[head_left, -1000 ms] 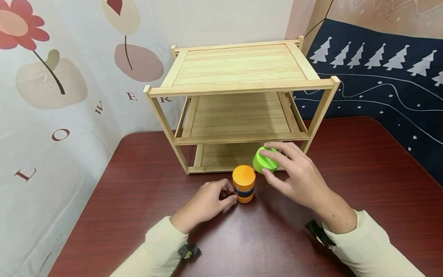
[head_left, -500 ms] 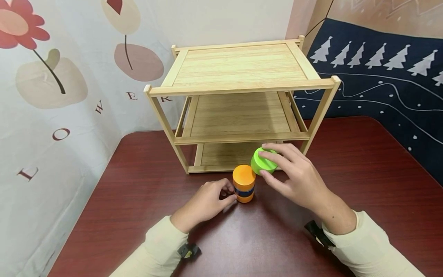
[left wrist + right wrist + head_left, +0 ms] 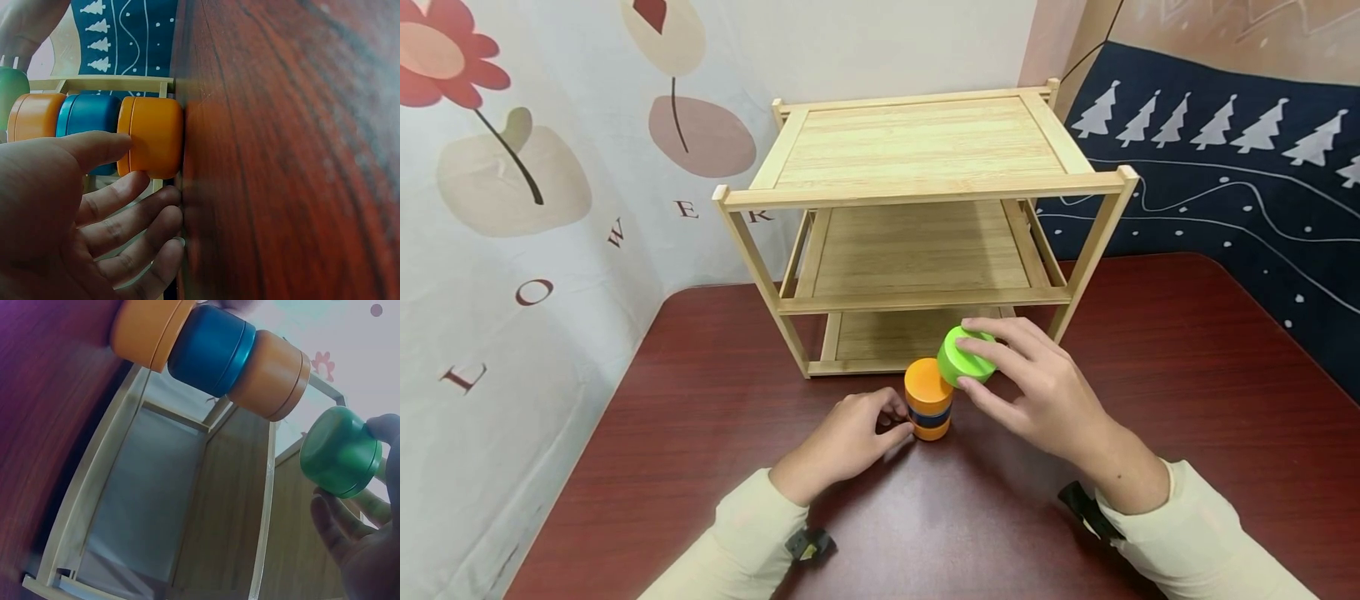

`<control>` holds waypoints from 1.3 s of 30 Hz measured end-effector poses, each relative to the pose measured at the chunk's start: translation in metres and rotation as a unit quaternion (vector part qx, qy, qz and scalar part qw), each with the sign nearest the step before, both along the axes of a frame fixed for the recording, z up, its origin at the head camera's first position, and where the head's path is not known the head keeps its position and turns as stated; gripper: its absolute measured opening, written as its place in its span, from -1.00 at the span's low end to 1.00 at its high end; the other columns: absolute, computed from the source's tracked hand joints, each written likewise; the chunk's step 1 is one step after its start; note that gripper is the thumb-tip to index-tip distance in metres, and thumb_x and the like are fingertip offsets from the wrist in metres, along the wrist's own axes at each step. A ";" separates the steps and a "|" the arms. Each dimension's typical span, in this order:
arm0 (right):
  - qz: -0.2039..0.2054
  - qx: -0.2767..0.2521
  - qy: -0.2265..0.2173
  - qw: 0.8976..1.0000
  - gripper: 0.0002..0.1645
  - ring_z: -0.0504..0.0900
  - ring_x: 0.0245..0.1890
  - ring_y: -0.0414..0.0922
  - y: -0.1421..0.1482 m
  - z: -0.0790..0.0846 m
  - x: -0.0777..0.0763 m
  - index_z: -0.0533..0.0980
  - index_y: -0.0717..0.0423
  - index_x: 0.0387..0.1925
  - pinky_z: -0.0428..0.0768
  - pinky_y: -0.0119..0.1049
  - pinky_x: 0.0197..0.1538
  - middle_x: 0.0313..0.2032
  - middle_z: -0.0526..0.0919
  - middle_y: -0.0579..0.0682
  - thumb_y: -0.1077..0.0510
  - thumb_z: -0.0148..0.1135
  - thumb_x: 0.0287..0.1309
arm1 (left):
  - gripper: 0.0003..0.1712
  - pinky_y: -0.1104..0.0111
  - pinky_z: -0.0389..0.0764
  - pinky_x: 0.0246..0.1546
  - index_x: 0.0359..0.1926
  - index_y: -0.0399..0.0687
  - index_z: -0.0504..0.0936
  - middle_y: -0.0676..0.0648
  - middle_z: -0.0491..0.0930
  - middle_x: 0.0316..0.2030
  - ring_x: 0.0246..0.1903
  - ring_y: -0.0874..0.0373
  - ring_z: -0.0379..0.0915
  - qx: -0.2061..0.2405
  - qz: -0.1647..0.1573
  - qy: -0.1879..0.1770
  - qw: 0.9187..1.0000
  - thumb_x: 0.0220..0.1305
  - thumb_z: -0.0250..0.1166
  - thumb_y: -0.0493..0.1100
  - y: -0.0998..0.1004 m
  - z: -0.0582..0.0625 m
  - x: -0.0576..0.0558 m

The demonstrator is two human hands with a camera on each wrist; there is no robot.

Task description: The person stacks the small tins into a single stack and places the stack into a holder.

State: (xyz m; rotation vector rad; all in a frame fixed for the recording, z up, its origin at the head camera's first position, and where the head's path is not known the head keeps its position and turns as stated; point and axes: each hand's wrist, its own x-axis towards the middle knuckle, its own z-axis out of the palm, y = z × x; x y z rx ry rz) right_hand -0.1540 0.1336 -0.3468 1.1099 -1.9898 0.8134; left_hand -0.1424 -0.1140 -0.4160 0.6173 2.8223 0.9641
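Three small round lidded tins stand stacked on the table: a bottom orange tin, a blue tin and a top orange tin. My left hand rests at the stack's left side, thumb and forefinger touching the bottom tin, the other fingers loosely bent. My right hand pinches a green tin between thumb and fingers. It hangs slightly tilted above and to the right of the stack, overlapping the top orange tin in the head view. The right wrist view shows a gap between them.
Just behind the stack stands a three-tier wooden shelf, its lower front rail close to the tins. A dark red tabletop spreads around it. Printed cloths hang behind, a pale flowered one and a navy one with trees.
My right hand has brought the green tin a little left and toward me, closer to the stack's top. The left hand and the stacked tins stay in place.
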 end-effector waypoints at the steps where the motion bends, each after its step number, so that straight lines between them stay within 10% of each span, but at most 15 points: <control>1: 0.002 -0.001 0.002 1.000 -0.55 0.63 0.00 0.02 0.000 0.000 0.000 0.66 0.16 -0.03 0.42 -0.53 0.23 0.04 0.68 0.13 -0.12 0.14 0.39 | -0.84 0.38 0.61 -0.20 -0.22 -0.01 0.63 0.12 0.69 -0.33 -0.29 0.29 0.61 0.000 0.000 0.000 1.000 0.30 0.36 -0.05 0.000 0.000 0.000; 39: 0.030 0.000 0.006 1.000 -0.60 0.63 0.02 0.01 -0.016 -0.007 0.001 0.66 0.16 -0.06 0.50 -0.40 0.18 0.03 0.66 0.13 -0.08 0.16 0.40 | -0.84 0.38 0.60 -0.21 -0.21 0.00 0.63 0.14 0.68 -0.34 -0.30 0.30 0.60 -0.001 -0.003 -0.002 1.000 0.32 0.34 -0.04 -0.002 0.000 0.000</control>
